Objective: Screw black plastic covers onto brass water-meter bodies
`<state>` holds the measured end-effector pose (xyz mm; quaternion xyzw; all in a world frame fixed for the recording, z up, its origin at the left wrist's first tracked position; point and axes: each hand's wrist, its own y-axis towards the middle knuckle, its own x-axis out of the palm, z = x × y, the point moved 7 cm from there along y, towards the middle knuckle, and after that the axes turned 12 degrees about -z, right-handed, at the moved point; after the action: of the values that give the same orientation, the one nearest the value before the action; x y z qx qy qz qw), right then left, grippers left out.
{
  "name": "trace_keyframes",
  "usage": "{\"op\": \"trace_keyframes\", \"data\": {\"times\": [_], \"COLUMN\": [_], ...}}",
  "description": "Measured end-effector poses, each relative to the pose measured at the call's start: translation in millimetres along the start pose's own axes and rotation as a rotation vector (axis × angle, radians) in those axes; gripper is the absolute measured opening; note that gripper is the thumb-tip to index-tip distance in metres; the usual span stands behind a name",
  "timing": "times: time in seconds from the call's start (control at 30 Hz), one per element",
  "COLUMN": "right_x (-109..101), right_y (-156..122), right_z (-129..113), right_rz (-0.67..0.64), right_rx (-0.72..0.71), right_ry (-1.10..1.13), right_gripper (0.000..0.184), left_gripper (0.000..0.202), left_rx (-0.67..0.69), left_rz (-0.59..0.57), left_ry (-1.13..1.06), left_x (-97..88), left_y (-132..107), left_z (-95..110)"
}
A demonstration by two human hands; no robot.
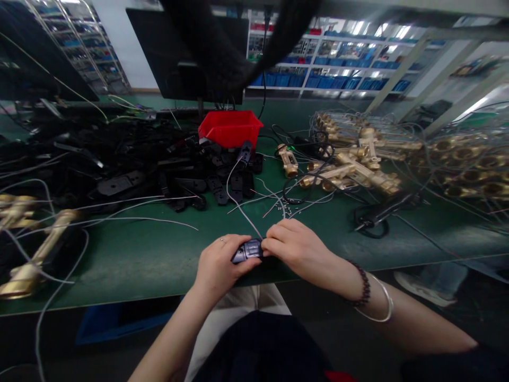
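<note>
My left hand [218,264] is closed around a small black plastic part [247,249] at the near edge of the green bench [131,254]. My right hand [292,245] pinches the right end of that same part, fingers pressed together. A thin grey wire [237,201] runs from the part away across the bench toward a pile of black plastic pieces [214,180]. My right wrist wears a bead bracelet and a bangle.
A red bin [229,128] stands behind the black pile, in front of a dark monitor [186,58]. Brass fittings with wires [358,164] lie heaped at the right, more brass parts [27,254] at the left. Small screws [292,200] are scattered mid-bench.
</note>
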<state>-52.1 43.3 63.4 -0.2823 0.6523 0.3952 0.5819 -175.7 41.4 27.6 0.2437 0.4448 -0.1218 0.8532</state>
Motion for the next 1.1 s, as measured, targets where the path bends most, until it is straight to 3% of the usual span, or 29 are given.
{"op": "trace_keyframes", "data": {"times": [0.33, 0.47, 0.6, 0.77, 0.93, 1.0, 1.1], "right_x": [0, -4, -7, -6, -10, -15, -17], "right_y": [-1, -5, -6, -1, -10, -18, -32], "right_z": [-3, 4, 14, 12, 9, 23, 73], "right_rz": [-0.019, 0.012, 0.029, 0.032, 0.187, 0.305, 0.401], "right_rx": [-0.131, -0.166, -0.104, -0.055, -0.052, 0.023, 0.348], "right_ry": [-0.167, -0.026, 0.164, 0.188, 0.205, 0.242, 0.259], "right_gripper": [0.028, 0.026, 0.02, 0.018, 0.017, 0.015, 0.012], "left_gripper": [0.027, 0.028, 0.027, 0.027, 0.027, 0.028, 0.029], "left_rx": [0.009, -0.005, -0.013, -0.008, -0.005, -0.007, -0.013], "left_rz": [-0.002, 0.003, 0.002, 0.005, 0.017, 0.015, 0.007], "left_ry": [-0.014, -0.025, -0.028, -0.021, -0.003, 0.006, 0.004], "left_x": [0.0, 0.9, 1.9, 1.7, 0.4, 0.1, 0.1], "left_y": [0, -1, 0, -1, -1, -1, -1], "left_z": [-1, -2, -2, -2, -1, -1, -2]}}
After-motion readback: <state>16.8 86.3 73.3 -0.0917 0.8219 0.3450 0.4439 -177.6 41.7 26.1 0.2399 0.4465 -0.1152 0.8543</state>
